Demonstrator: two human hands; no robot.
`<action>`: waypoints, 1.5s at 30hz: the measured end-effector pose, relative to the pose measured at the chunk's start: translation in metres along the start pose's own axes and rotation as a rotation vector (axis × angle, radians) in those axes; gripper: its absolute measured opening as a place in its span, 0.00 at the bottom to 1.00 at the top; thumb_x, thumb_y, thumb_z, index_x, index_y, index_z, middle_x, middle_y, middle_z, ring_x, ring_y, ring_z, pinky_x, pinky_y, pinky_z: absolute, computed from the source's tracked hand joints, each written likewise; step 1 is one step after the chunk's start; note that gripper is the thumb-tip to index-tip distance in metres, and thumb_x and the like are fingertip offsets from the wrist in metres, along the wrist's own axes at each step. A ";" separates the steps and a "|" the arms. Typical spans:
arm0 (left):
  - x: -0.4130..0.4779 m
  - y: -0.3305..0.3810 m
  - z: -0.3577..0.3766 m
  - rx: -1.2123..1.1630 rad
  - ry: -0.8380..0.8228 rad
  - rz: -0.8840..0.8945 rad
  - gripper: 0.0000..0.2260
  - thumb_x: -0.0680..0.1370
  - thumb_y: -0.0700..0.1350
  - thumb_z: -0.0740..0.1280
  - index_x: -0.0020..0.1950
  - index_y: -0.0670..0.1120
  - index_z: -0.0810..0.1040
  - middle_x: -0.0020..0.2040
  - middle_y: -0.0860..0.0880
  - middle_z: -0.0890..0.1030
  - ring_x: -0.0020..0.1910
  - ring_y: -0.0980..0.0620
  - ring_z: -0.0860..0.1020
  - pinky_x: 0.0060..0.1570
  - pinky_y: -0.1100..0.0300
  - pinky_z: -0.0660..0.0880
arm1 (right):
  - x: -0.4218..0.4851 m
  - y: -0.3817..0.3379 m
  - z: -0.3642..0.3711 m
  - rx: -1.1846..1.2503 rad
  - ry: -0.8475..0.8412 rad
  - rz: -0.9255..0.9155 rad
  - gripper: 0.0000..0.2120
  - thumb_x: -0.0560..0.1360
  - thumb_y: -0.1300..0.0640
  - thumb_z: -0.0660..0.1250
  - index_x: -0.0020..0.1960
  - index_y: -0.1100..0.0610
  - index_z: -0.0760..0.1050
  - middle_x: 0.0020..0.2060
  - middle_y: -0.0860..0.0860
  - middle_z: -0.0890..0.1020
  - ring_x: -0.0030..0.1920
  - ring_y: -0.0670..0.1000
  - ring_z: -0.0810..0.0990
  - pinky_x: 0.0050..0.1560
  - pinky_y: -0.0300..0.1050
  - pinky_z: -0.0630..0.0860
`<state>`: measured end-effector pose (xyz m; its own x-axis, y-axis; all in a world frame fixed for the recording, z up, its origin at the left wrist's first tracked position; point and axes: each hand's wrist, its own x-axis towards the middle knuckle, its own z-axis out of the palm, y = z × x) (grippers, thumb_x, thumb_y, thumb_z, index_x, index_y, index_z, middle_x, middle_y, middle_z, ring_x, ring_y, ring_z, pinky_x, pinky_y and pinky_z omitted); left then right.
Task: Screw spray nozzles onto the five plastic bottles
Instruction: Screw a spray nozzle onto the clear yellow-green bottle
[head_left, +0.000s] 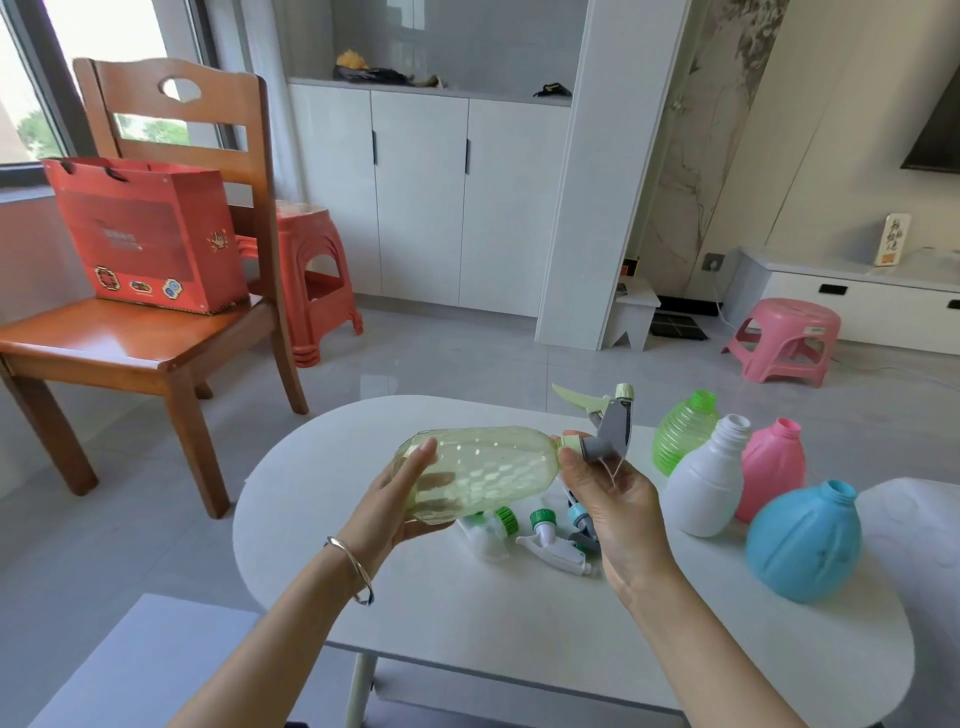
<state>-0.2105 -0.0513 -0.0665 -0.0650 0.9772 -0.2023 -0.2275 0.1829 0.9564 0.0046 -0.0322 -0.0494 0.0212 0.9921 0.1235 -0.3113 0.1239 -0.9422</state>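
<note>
right now the left hand (402, 501) is wrapped around the base end of a clear yellowish bottle (480, 470), holding it sideways above the white table (467, 613), neck pointing right. the right hand (610, 491) pinches the pale green collar of a grey spray nozzle (608, 428) at the bottle's neck, fingers closed on it; nozzle trigger sticks up and left, thin dip tube hangs over the palm. can't tell how far the collar is threaded on. silver bangle (353, 571) on the left wrist.

on the table under the bottle: a white nozzle with green striped collar (491, 530), a second white nozzle with green collar (553, 540) just beside it, and a nozzle with light blue collar (579, 519) mostly hidden behind the right hand. to the right stand four uncapped bottles, close together: green ribbed bottle (683, 434), white bottle (706, 486), pink bottle (774, 467), blue round bottle (805, 543) nearest. wooden chair (135, 338) with a red bag (150, 234) at far left.
</note>
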 end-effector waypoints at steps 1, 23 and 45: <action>0.000 0.000 -0.002 0.019 0.001 -0.013 0.33 0.65 0.69 0.68 0.62 0.50 0.75 0.57 0.45 0.82 0.49 0.47 0.84 0.44 0.56 0.81 | 0.001 -0.001 0.004 -0.003 -0.001 -0.006 0.03 0.68 0.59 0.73 0.40 0.52 0.81 0.38 0.43 0.85 0.41 0.41 0.80 0.42 0.33 0.74; 0.084 0.018 -0.131 0.366 0.200 0.412 0.28 0.61 0.59 0.77 0.57 0.64 0.69 0.56 0.52 0.78 0.54 0.56 0.79 0.49 0.64 0.78 | 0.106 0.030 0.186 -0.344 -0.510 0.096 0.21 0.68 0.54 0.74 0.59 0.42 0.75 0.60 0.44 0.79 0.63 0.46 0.76 0.67 0.47 0.69; 0.165 -0.011 -0.212 0.625 0.148 0.290 0.27 0.68 0.55 0.75 0.64 0.56 0.68 0.56 0.53 0.81 0.55 0.62 0.77 0.46 0.80 0.67 | 0.164 0.131 0.236 -0.615 -0.482 -0.065 0.22 0.65 0.51 0.77 0.57 0.45 0.74 0.55 0.43 0.80 0.55 0.37 0.76 0.45 0.23 0.70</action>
<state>-0.4251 0.0849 -0.1554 -0.1803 0.9790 0.0946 0.4168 -0.0111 0.9089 -0.2566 0.1420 -0.0794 -0.4377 0.8824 0.1729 0.2611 0.3088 -0.9146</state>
